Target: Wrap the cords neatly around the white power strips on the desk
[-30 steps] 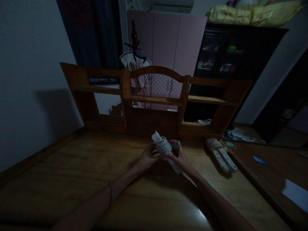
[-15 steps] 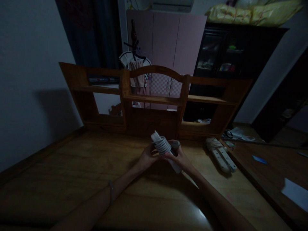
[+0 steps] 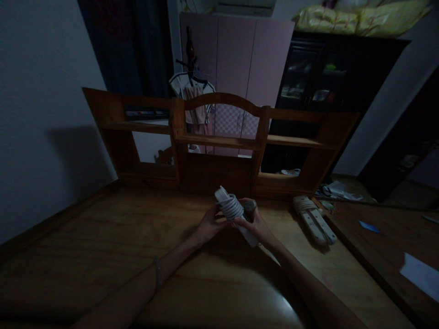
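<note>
So I've got a white power strip, cord coiled round it, pinched in both my left grip and my right grip, over the surface. The far edge is boxed in by a wooden shelf unit. A second power strip lies just inside the right edge, near the far corner. Way more room leftward, up to the wall.

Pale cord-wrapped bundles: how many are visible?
2: one pale cord-wrapped bundle in left hand and right hand, another bundle rightward on the brown wooden tabletop. More may be hidden.
</note>
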{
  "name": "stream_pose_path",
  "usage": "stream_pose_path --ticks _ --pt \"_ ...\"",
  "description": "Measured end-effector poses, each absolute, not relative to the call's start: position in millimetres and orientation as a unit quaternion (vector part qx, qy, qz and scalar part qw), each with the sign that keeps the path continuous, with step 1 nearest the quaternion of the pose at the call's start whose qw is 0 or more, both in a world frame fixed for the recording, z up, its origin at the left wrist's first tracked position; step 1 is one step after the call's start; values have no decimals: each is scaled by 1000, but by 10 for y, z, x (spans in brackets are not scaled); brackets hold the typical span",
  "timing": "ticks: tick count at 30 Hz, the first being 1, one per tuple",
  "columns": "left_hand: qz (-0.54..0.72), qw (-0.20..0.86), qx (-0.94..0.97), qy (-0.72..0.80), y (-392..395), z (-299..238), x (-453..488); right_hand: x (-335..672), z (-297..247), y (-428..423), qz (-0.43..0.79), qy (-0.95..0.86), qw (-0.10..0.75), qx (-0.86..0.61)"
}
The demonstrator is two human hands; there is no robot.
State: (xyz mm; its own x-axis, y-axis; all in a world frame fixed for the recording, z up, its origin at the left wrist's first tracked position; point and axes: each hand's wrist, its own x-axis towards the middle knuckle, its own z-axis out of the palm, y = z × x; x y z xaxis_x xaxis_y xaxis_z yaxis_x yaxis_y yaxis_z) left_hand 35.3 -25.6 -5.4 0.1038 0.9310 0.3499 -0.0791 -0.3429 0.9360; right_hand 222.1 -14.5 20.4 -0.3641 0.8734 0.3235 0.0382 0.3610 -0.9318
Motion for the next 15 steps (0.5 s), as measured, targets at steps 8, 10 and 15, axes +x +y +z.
stream_pose_path --ticks 8,10,15 --pt "565 454 589 356 -238 -106 346 2220 183 -117 464 -682 458 -333" --pt "562 453 600 344 -222 -128 331 2216 178 -125 461 -680 462 -336" --pt "559 439 625 322 -186 -148 283 2216 176 -136 443 -673 487 -336"
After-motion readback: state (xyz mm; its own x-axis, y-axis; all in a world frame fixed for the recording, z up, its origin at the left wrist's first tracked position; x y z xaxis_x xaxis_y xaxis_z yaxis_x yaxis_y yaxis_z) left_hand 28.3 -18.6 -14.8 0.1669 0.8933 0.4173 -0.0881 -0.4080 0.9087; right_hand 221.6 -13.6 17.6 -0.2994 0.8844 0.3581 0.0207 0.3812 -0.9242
